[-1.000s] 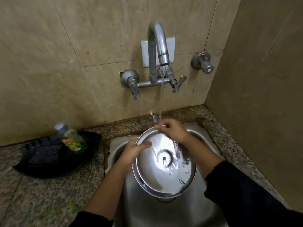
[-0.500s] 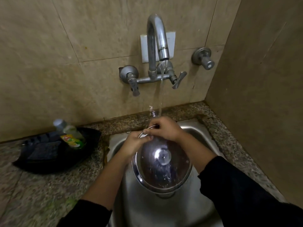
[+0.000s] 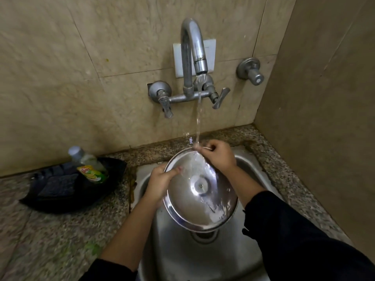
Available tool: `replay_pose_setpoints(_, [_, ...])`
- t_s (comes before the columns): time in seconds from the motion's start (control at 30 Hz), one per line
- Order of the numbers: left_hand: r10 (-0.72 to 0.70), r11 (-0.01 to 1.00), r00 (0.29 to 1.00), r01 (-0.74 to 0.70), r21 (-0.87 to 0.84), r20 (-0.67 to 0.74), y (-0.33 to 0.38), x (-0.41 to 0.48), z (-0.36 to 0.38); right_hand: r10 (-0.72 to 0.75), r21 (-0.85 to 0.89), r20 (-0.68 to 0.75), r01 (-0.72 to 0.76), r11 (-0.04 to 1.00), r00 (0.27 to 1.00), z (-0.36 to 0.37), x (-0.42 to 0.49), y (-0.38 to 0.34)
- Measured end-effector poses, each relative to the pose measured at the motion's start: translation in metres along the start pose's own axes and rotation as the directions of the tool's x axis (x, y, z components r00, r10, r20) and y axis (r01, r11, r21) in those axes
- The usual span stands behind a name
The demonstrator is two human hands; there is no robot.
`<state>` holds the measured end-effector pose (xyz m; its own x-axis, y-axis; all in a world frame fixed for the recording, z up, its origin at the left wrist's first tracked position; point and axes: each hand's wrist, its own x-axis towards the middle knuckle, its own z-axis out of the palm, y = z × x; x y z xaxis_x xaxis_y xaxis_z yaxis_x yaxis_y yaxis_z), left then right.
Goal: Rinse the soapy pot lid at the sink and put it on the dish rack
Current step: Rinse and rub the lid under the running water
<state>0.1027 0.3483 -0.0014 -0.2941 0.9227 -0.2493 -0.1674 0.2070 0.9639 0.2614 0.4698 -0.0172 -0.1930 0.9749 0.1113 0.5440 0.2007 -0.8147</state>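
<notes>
While water runs from the wall tap point(image 3: 193, 51), you hold the pot lid point(image 3: 199, 191) tilted over the steel sink point(image 3: 205, 258), its inner side facing you. Your left hand point(image 3: 160, 183) is closed on the lid's left rim, thumb lying across the inside. Your right hand point(image 3: 218, 154) pinches the far rim where the stream lands. Left of the sink, a black tray point(image 3: 67, 189) on the granite counter point(image 3: 60, 236) holds a dish-soap bottle point(image 3: 89, 165).

Glossy wet steel lid point(image 3: 199, 196), brushed metal sink point(image 3: 203, 258), speckled stone counter point(image 3: 60, 236), seemingly matt black plastic tray point(image 3: 113, 169)
</notes>
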Motion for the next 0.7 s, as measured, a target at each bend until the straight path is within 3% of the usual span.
replay_pose_setpoints(0.07, [0.020,0.999,1.000,-0.019,0.032,-0.011,-0.001,0.000,0.002,0.005,-0.063,-0.023,-0.006,0.998,1.000,0.002,-0.002,0.001])
replay_pose_setpoints(0.13, [0.051,0.992,0.996,-0.059,0.113,0.068,0.005,0.004,0.003,-0.222,-0.140,0.086,0.233,0.962,0.971,0.007,-0.005,-0.015])
replay_pose_setpoints(0.2, [0.075,0.981,0.981,-0.104,0.163,0.179,0.012,0.007,0.003,-0.462,-0.201,0.243,0.510,0.836,0.853,0.013,-0.007,-0.033])
replay_pose_setpoints(0.23, [0.079,0.979,0.977,-0.113,0.169,0.197,0.012,0.007,0.003,-0.502,-0.198,0.300,0.568,0.799,0.811,0.013,-0.007,-0.036])
replay_pose_setpoints(0.3, [0.080,0.986,0.985,-0.101,0.134,0.156,0.008,0.005,-0.001,-0.417,-0.117,0.285,0.463,0.878,0.863,0.008,-0.003,-0.028])
replay_pose_setpoints(0.37, [0.071,0.996,0.996,-0.074,0.052,0.051,0.002,0.000,-0.006,-0.174,0.027,0.170,0.172,0.985,0.970,-0.001,0.000,-0.009])
replay_pose_setpoints(0.47, [0.016,0.997,0.993,-0.025,-0.076,-0.117,-0.008,-0.009,-0.011,0.087,0.226,0.016,-0.088,0.970,0.996,-0.004,-0.003,0.016])
replay_pose_setpoints(0.6, [0.000,0.987,0.960,-0.045,-0.156,-0.281,-0.014,-0.013,-0.016,0.080,-0.002,-0.151,-0.081,0.997,0.985,0.012,-0.034,0.033])
replay_pose_setpoints(0.7, [-0.028,0.986,0.937,-0.033,-0.166,-0.348,-0.017,-0.013,-0.028,-0.148,-0.254,-0.155,0.105,0.961,0.977,0.018,-0.075,0.047])
